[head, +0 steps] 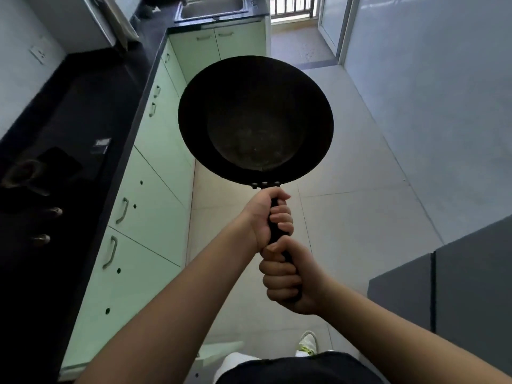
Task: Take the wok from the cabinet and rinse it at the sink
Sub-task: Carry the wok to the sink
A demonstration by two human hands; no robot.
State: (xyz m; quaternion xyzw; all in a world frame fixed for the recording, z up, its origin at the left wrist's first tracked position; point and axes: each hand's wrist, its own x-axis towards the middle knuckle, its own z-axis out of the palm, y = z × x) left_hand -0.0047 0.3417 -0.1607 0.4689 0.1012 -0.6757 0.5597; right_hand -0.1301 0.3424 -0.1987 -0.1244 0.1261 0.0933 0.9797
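A black round wok (255, 120) with a dark straight handle is held out in front of me above the tiled floor, its bowl facing up and nothing in it. My left hand (270, 217) grips the handle close to the bowl's rivets. My right hand (288, 278) grips the handle's lower end, just behind the left. The steel sink (213, 8) sits in the dark countertop at the far end of the kitchen, well beyond the wok.
A dark countertop (83, 112) with a gas hob (30, 184) runs along my left above pale green cabinets (144, 195) with metal handles. A grey cabinet (448, 286) stands at my right. A balcony doorway (293, 26) lies ahead right of the sink.
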